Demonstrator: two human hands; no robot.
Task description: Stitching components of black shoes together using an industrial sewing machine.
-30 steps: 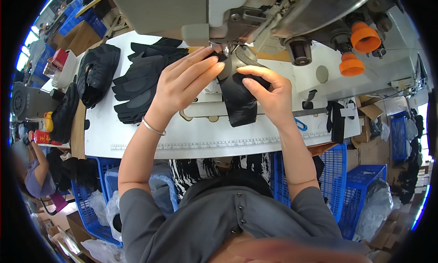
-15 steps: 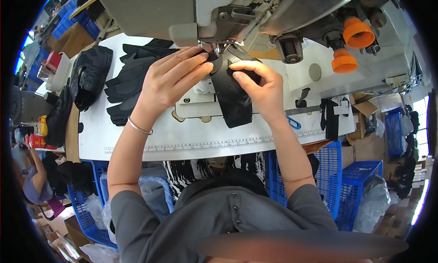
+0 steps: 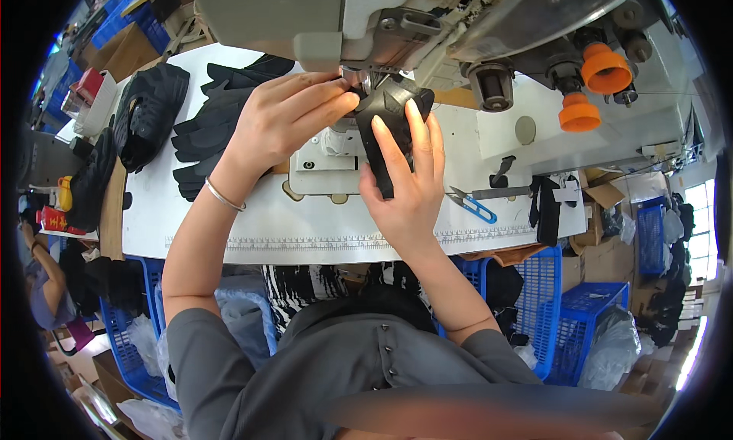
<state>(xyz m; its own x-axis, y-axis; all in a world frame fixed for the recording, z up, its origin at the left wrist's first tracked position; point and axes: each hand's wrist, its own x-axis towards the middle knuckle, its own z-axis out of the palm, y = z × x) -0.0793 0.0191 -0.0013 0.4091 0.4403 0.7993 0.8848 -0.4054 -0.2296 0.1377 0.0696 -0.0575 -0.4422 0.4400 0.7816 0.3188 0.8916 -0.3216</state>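
A black shoe-upper piece (image 3: 372, 146) lies under the needle area of a sewing machine (image 3: 366, 62). My left hand (image 3: 286, 119) is closed at the piece's left edge, its fingertips pressed together close to the needle. On the piece's right part rests my right hand (image 3: 408, 184), fingers stretched out and spread over the top, the thumb along its left edge. The needle tip and the left thumb are hidden. Blue thread snips (image 3: 475, 208) lie on the white table (image 3: 305, 245), just right of my right hand.
Stacked black cut pieces (image 3: 202, 138) fan out left of my left hand. A black shoe (image 3: 151, 115) sits beyond them. Orange knobs (image 3: 605, 69) hang at the machine's right. Black strips (image 3: 546, 211) lie by the right table edge. Blue crates (image 3: 538, 302) stand below; another person's arm (image 3: 47, 272) shows far left.
My right hand went from a thumb-and-finger pinch to spread fingers, nearer my body. The piece has turned and its lower end moved up. My left hand stays near the needle.
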